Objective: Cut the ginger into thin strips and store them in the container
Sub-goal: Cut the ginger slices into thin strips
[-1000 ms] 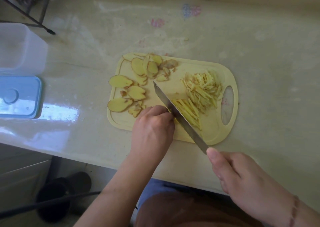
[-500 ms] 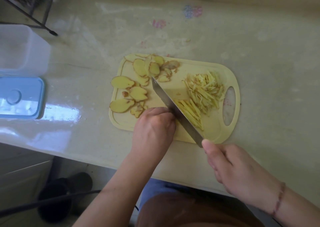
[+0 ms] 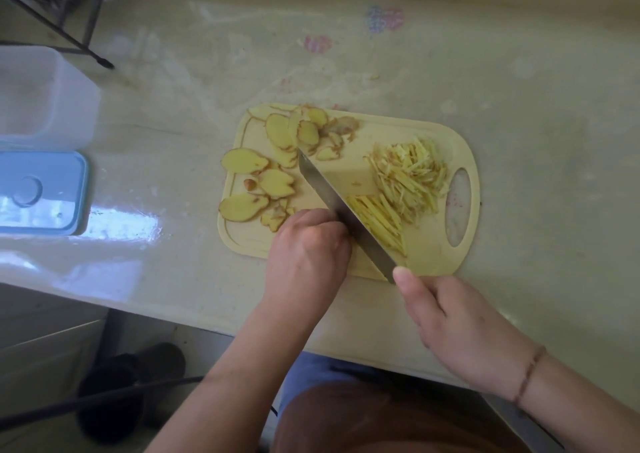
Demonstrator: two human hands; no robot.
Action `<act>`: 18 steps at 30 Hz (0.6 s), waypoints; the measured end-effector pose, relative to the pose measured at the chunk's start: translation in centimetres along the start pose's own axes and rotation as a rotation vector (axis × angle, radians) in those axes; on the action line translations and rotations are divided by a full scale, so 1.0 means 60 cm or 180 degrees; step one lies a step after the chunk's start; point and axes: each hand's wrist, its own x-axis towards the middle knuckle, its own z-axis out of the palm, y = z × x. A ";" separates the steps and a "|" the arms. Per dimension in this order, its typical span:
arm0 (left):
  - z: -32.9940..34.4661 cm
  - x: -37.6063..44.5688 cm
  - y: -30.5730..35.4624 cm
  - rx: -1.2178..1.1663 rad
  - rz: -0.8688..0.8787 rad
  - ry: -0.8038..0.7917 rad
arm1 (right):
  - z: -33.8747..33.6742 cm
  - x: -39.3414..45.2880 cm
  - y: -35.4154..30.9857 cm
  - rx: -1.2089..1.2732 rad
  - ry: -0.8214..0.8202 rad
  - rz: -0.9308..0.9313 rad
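Observation:
A pale yellow cutting board (image 3: 429, 255) lies on the counter. Several flat ginger slices (image 3: 277, 184) cover its left part, and a heap of thin ginger strips (image 3: 408, 175) lies at its right. My right hand (image 3: 457, 328) grips the handle of a knife (image 3: 341, 210), whose blade runs diagonally across the board beside a fresh row of strips (image 3: 379, 218). My left hand (image 3: 308, 251) has curled fingers pressing down on ginger right against the blade; that piece is hidden under the hand. A translucent container (image 3: 41, 96) stands at far left.
A blue lid (image 3: 41, 193) lies on the counter in front of the container. The counter's front edge runs just below the board. A dark metal rack leg (image 3: 86, 50) reaches in at the top left. Below the counter a black object stands on the floor.
The knife and my right hand have slid forward along the board by a little. My left hand stays pressed against the blade in the same place.

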 end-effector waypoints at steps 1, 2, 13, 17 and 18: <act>-0.001 -0.001 0.001 -0.0006 0.0026 0.0012 | -0.003 0.004 -0.005 0.0060 -0.0042 0.0000; -0.001 -0.001 0.002 -0.0018 0.0054 0.0038 | -0.005 0.005 -0.005 0.0116 -0.0064 -0.0004; 0.007 -0.012 -0.002 0.0334 0.0049 0.0379 | 0.001 -0.035 0.018 0.0003 0.0023 0.0038; 0.007 -0.012 -0.001 0.0348 0.0055 0.0440 | 0.009 -0.016 0.005 -0.0057 0.0086 0.0036; 0.006 -0.012 -0.001 0.0362 0.0063 0.0437 | 0.010 -0.007 0.000 -0.0016 0.0054 0.0003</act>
